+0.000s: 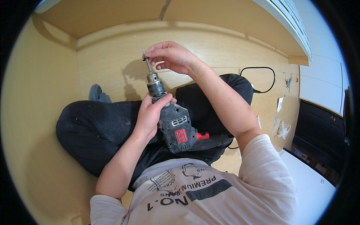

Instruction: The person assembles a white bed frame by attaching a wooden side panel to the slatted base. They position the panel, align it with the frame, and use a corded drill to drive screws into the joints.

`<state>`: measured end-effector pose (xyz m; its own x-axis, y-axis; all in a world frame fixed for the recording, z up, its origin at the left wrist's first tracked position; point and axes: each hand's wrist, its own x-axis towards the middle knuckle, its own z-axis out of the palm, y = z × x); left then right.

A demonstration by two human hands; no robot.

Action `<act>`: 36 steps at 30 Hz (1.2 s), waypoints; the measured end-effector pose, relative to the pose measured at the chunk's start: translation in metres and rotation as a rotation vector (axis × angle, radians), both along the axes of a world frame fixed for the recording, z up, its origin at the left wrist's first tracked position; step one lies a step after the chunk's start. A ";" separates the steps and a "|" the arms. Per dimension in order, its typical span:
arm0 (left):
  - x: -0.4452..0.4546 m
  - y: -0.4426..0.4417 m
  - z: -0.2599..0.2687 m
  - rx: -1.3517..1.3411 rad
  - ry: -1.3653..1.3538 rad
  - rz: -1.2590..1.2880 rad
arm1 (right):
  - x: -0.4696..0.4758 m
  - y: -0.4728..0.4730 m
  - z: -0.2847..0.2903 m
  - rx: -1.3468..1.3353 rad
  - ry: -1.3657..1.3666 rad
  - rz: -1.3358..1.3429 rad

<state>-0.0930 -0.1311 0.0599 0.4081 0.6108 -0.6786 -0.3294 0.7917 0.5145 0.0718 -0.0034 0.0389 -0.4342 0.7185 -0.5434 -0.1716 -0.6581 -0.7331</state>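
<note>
A dark grey corded power drill [177, 128] with a red trigger [202, 136] lies across my lap, its chuck [155, 84] pointing away from me. My left hand [149, 115] is wrapped around the front of the body just behind the chuck, thumb on top. From the chuck jaws a thin metal drill bit [148, 67] sticks out. Near its tip, my right hand [171, 57] pinches it between thumb and forefinger. A small black piece [145, 59] sits at the bit by these fingertips; whether it encircles the bit, I cannot tell.
Wooden panels enclose the floor [112, 56] ahead and to the left. A black cable [274, 76] loops beyond my right knee. Farther right lie small metal pieces [288, 83], a white packet [279, 104] and plastic bags [284, 130]. A grey slipper [96, 92] shows beyond my left leg.
</note>
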 end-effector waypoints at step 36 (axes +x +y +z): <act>0.001 -0.002 0.004 -0.008 0.000 0.016 | 0.003 -0.062 0.043 0.548 -0.776 0.172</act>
<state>-0.0918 -0.1335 0.0641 0.3983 0.6119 -0.6834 -0.3418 0.7904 0.5084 0.0751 -0.0650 0.0819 -0.2189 0.9176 -0.3317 0.5569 -0.1617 -0.8147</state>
